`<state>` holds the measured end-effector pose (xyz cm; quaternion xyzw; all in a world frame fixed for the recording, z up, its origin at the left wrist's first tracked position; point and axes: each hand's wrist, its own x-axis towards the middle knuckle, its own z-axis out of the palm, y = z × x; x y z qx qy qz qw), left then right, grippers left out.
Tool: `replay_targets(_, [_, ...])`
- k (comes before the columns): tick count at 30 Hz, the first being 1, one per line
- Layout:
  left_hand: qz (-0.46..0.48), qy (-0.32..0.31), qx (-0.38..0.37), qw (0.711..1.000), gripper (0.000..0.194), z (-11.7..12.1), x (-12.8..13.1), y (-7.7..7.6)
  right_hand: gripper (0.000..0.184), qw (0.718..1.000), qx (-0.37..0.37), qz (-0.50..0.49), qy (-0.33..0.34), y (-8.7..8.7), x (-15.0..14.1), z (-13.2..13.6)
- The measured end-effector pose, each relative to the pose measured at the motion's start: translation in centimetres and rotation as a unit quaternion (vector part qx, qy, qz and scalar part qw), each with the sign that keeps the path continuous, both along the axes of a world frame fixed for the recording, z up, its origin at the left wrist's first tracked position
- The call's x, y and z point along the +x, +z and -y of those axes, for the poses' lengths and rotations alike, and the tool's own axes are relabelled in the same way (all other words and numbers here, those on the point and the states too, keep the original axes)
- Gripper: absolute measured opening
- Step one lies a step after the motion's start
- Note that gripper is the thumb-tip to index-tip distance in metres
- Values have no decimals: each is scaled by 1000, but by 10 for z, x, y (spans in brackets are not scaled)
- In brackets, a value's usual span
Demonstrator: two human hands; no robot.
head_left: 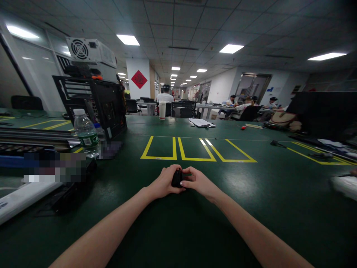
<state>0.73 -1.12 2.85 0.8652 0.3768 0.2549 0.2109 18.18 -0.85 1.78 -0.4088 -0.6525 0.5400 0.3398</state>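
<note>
Both hands on small black rounded object [177,178].
Left fingers [175,168] grip it; right fingers [186,184] pinch its side, apparently steadying it.

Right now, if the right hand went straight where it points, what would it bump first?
The right hand would probably meet the small black thing at its fingertips first, then the left hand around it, though depth is unclear.

The green desk [173,149] lies open ahead up to the clipboard [201,123]; leftward, the bottle [86,136] and computer case [104,106] block passage.
</note>
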Motion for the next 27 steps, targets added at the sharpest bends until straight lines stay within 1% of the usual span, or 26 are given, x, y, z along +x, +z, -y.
replay_targets(3, [-7,-2,-16,1000,50,4,-1,8,35,1000,-2,-8,8,2,0,3])
replay_targets(6, [-5,-2,-19,1000,52,5,-1,10,26,1000,-5,-6,-3,4,0,5])
replay_targets(8, [-1,-6,-13,1000,52,3,-1,7,23,1000,0,-8,-6,4,0,5])
replay_targets(10, [3,-7,-5,1000,52,1,0,1,28,1000,5,-16,-5,3,-1,4])
replay_targets(13, [17,21,4,1000,55,-4,1,-9,38,1000,6,-17,-13,2,-1,1])
replay_targets(16, [21,22,18,999,56,-6,2,-14,39,1000,5,-6,-8,2,-1,0])
replay_targets(19, [20,21,25,999,56,-6,2,-14,37,1000,-6,-8,10,4,0,2])
replay_targets(22, [18,19,17,1000,55,-6,2,-12,31,1000,-14,-6,3,5,1,4])
replay_targets(24, [15,20,9,1000,55,-5,1,-10,28,1000,-4,-5,0,5,1,5])
replay_targets(27, [4,11,-1,1000,53,-3,0,-5,35,1000,13,3,4,4,0,4])
